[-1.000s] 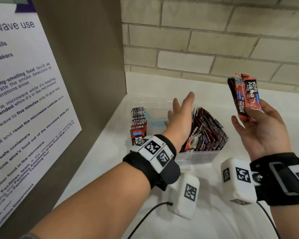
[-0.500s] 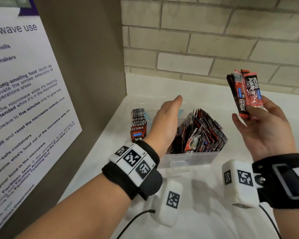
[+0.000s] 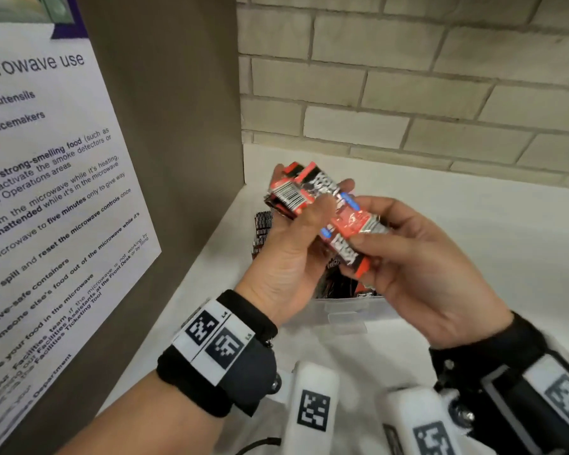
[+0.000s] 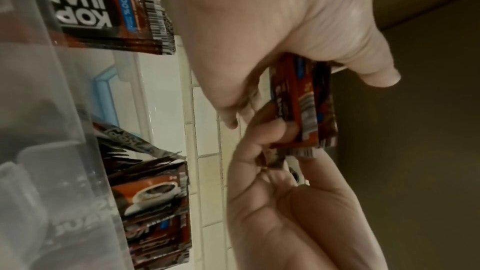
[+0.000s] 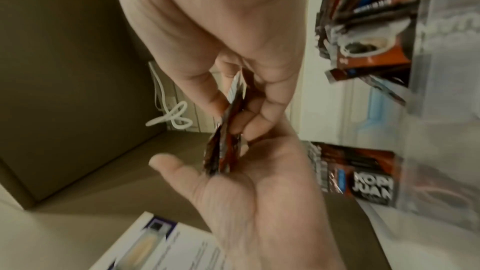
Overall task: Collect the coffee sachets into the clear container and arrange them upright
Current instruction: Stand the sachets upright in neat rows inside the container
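Note:
Both hands hold one bundle of red-and-black coffee sachets [image 3: 326, 215] above the clear container [image 3: 349, 310]. My left hand [image 3: 312, 198] grips the bundle's far end, thumb on top. My right hand [image 3: 365, 231] pinches its near end. In the left wrist view the bundle [image 4: 303, 106] sits under the left thumb; the right wrist view shows it edge-on [image 5: 223, 151]. Inside the container an upright row of sachets [image 3: 262, 231] stands at the left end, and a leaning pile [image 4: 155, 202] fills the other end, mostly hidden by the hands in the head view.
A brown panel with a microwave notice [image 3: 46, 192] closes off the left side. A brick wall [image 3: 408, 77] runs behind the white counter [image 3: 490, 244]. A white cable [image 5: 171, 118] lies at the back corner.
My left hand has lifted out of the container and taken hold of the bundle. My right hand has brought the bundle left and down, tilting it from upright.

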Demonstrator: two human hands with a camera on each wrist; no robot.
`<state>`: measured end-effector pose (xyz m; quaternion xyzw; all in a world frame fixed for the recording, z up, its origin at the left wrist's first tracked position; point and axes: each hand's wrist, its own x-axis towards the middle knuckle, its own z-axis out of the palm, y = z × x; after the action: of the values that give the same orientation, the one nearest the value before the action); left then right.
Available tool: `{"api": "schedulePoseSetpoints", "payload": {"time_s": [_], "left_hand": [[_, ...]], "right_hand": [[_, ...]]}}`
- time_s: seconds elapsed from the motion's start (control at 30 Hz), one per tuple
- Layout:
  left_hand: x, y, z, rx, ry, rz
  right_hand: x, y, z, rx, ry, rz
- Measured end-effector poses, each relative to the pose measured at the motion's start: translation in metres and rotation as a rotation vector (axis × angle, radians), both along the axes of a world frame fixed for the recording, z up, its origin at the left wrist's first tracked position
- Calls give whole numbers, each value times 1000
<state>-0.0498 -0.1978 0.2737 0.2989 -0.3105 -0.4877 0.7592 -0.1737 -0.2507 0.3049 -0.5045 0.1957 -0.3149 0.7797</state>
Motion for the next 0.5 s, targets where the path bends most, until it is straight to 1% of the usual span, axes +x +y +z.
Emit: {"api": "schedulePoseSetpoints", "payload": {"time_s": [0.1,0.17,0.2,0.23,0.33,0.4,0.43,0.5], "left_hand": [[3,6,0,-32,69,131],[3,11,1,-60,72,242],[4,13,0,-66,58,283],[4,15,-2,-67,43,315],[6,16,-9,-39,16,401],[9,17,-12,-23,17,454],[11,17,-13,-22,12,462],[12,19,-14,-17,-15,456]], "right_hand": [[11,11,-10,-2,66,69],[15,16,-15,-19,100,111],[17,19,-18,-60,125,122],[19,21,-20,-133,173,116],[26,26,-26,-447,396,51],[29,27,-26,-609,509,51],[30,26,-25,-641,542,73],[29,23,-25,-627,569,131]]}}
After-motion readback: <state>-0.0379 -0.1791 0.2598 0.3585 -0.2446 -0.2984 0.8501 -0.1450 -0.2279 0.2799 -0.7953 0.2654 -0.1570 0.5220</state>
